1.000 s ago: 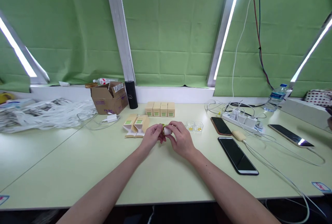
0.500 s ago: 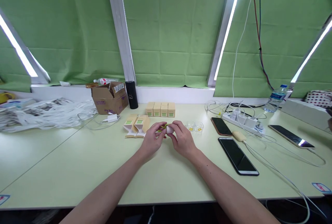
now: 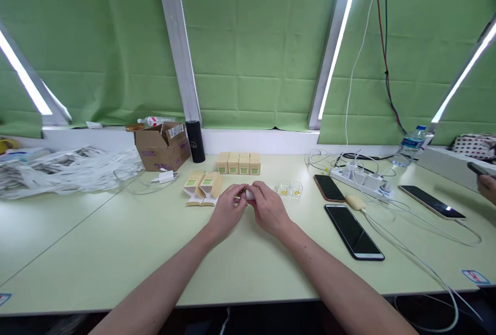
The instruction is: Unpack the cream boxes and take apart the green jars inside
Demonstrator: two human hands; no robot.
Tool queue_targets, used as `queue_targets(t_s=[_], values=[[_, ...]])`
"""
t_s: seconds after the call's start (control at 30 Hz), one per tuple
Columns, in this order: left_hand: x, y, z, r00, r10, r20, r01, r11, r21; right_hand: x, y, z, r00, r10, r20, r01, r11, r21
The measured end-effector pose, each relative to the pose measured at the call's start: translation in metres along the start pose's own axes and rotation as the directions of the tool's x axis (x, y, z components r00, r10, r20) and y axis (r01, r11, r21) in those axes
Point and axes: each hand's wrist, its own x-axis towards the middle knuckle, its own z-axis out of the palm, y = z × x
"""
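Observation:
Above the table's middle, my left hand and my right hand meet, fingers closed on one small white rounded object. Something yellowish shows at its left side, by my left fingertips; my fingers hide most of both. Just left of my hands lie two opened small cardboard boxes with green labels. Behind them stands a row of several closed small boxes. To the right of my right hand sit two small clear containers with yellow bits inside.
Phones and a power strip with tangled cables lie on the right. A cardboard carton, a black cylinder and white bundled strips stand or lie at the left. At the right edge, another person's hand holds a dark object.
My right fingers have closed further over the white object, and less of the yellowish part shows. Another person's hand with a dark object has come into view at the right edge.

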Motion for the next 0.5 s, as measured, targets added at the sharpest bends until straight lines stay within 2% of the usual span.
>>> queue_targets(t_s=[0.17,0.5], values=[[0.001,0.007,-0.001,1.000,0.004,-0.008,-0.004,0.997,0.076,0.003,-0.004,0.006,0.999,0.024,0.021,-0.023,0.997,-0.078],[0.002,0.018,-0.003,1.000,0.001,-0.027,0.005,0.978,0.207,0.005,-0.005,0.011,0.996,0.061,0.062,-0.056,0.996,-0.076]])
